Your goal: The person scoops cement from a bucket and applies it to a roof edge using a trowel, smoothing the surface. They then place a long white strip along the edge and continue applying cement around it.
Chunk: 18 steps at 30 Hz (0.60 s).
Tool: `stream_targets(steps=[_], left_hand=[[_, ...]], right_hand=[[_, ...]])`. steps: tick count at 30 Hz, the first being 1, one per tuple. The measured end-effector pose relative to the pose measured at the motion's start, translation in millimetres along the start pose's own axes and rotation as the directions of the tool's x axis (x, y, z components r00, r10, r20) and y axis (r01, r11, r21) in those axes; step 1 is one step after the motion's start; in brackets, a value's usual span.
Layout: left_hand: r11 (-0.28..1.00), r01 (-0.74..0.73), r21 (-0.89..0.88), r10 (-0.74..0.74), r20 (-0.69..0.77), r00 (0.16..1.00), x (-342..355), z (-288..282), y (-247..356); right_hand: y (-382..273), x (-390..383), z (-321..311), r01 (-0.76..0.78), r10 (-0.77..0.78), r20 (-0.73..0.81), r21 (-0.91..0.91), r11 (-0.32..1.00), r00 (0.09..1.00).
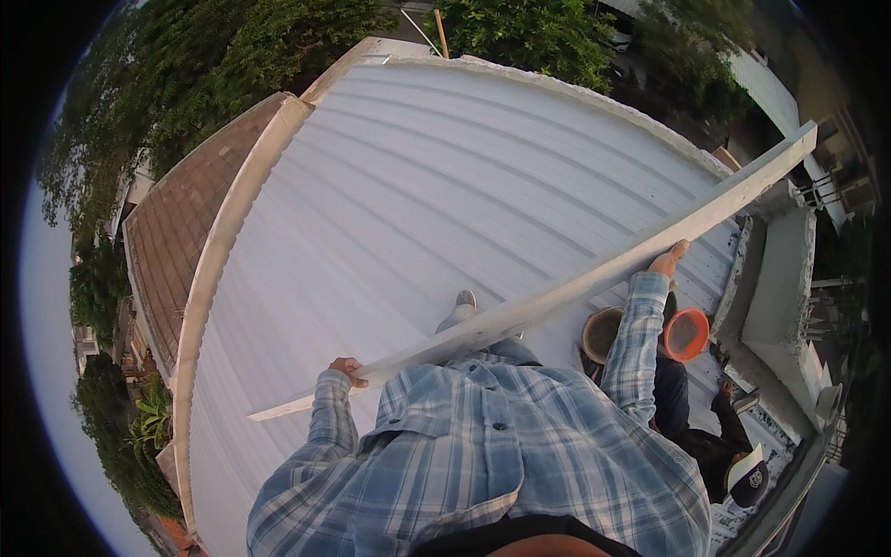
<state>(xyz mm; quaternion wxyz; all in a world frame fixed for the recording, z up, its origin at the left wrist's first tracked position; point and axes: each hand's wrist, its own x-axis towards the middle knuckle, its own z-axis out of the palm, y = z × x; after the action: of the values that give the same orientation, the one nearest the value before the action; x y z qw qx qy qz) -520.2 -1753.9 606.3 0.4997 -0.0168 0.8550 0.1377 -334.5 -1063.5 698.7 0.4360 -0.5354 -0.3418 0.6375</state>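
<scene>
Head view: 2 hands, left hand (pixel 347 369) and right hand (pixel 670 259), grip a long white plank (pixel 557 295) over the corrugated roof (pixel 390 186).

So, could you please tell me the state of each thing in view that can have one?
Long white board: lifted off the roof, tilted, held near both ends.
Left hand: closed on the board's lower end.
Right hand: gripping the board farther up.
Orange bucket: open; contents cannot be told.
Brown bucket: open, standing on the roof.
White metal roof: ribbed, sloping.
</scene>
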Motion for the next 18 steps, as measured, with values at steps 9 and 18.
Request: stream_targets(steps=[9, 18], left_hand=[[0.986, -0.165, 0.013, 0.166, -0.011, 0.986, 161, -77, 196], [0.818, -0.286, 0.5, 0.211, 0.201, 0.956, 283, -202, 456]], right_hand=[[-23, 166, 68, 0.094, -0.08, -0.124, 0.104, 0.99, 0.989], [-37, 262, 53, 0.222, -0.139, -0.456, 0.132, 0.966, 0.879]])
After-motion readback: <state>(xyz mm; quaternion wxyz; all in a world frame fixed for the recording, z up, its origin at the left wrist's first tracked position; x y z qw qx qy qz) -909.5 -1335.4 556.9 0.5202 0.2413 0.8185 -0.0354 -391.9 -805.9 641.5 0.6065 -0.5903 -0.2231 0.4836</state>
